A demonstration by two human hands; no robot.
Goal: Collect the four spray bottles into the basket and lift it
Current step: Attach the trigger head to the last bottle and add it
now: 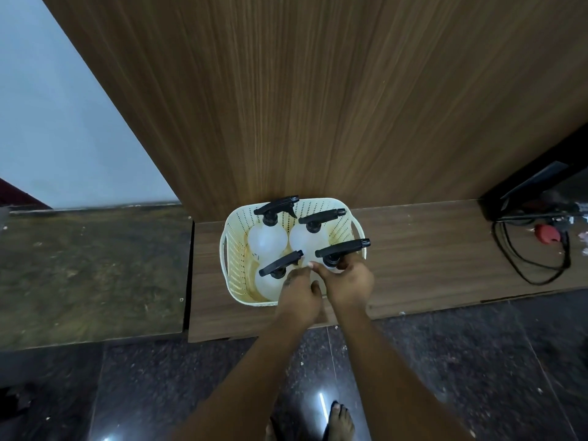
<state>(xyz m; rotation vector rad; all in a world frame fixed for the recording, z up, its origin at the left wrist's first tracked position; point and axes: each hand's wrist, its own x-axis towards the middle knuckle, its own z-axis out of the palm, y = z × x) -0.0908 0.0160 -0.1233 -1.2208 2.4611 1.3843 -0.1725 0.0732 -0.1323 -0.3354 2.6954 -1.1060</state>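
Wood-grain counter [413, 249] backed by a tall panel of the same grain, dark polished floor below. Cream basket [232, 259] sits on that counter against the panel, long axis running left to right, a slot handle at each short end. Holds all four spray bottles [267, 238] upright, black triggers pointing up and right. Leaves only the lift, by the look of it.

Both hands over the near edge of the basket, between the two handles rather than at them. Left hand [299, 297] curled, fingertips at the near-left bottle; cannot tell whether gripping or only touching. Right hand [346, 281] closed around the neck of the near-right bottle, seemingly seating it. Left handle lies left of the left hand, right handle up and right of the right hand; each hand nearer its own side. Forearms reach in from below, converging toward the basket.
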